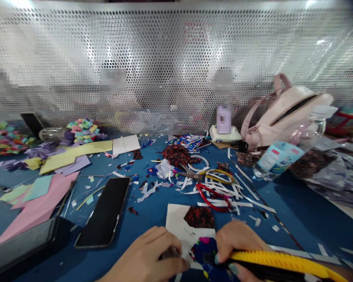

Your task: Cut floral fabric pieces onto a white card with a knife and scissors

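Observation:
A white card lies at the front of the table, with a dark red-and-black fabric patch on its upper part. Lower down on it is a piece of blue patterned fabric. My left hand is curled over the card's left edge, fingers and thumb bent together. My right hand is closed around a long yellow-and-black tool with a ridged edge, its exact kind unclear. The right fingertips are at the blue fabric, and the tool's tip is hidden there.
Beyond the card are red-handled scissors, yellow-handled scissors, white strips and fabric scraps. A black phone and coloured paper lie left. A water bottle and pink backpack stand right, before a perforated metal partition.

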### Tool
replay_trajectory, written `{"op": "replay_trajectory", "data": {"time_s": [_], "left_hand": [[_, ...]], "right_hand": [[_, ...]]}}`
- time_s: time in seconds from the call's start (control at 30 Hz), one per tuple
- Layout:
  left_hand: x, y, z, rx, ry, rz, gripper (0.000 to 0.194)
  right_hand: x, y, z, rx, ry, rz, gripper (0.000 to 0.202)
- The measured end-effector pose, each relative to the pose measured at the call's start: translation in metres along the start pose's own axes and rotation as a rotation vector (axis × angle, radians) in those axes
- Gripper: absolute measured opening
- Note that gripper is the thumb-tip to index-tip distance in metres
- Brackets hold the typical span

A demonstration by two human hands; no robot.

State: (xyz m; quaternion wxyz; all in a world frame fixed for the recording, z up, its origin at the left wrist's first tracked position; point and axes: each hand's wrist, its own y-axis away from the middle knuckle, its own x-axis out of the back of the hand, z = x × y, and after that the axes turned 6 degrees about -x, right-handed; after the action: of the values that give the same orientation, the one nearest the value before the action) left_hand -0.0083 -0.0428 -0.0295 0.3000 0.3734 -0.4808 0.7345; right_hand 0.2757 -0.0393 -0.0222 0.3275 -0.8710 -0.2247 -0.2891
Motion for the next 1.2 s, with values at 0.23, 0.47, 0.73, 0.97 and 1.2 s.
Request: {"op": "replay_trajectory", "data": {"time_s": [0.23, 0.47, 0.73, 0.97, 1.2], "left_hand": [[0.0023, -0.0010, 0.0020, 0.004, 0.038, 0.012, 0.027], [0.0023, -0.0006, 0.0032, 0.010, 0.027, 0.010, 0.023], [0.0019, -0.0018, 0.0014, 0.008, 0.023, 0.019, 0.027], [0.0005, -0.0021, 0.0022, -0.006, 0.014, 0.036, 0.029], [0.0026, -0.0026, 0.0014, -0.008, 0.018, 0.016, 0.031]], "right_hand": [[-0.0038, -0.0028, -0.0068, 0.012, -0.135, 0.089, 0.043], [0.0002, 0.0005, -0.0088, -0.034, -0.103, 0.030, 0.048], [-0.0029, 0.0008, -0.0057, 0.008, -0.098, 0.081, 0.048], [0.0007, -0.0012, -0.0055, 0.016, -0.087, 0.035, 0.044], [0.0020, 0.0020, -0.0057, 0.007, -0.079, 0.045, 0.041]]}}
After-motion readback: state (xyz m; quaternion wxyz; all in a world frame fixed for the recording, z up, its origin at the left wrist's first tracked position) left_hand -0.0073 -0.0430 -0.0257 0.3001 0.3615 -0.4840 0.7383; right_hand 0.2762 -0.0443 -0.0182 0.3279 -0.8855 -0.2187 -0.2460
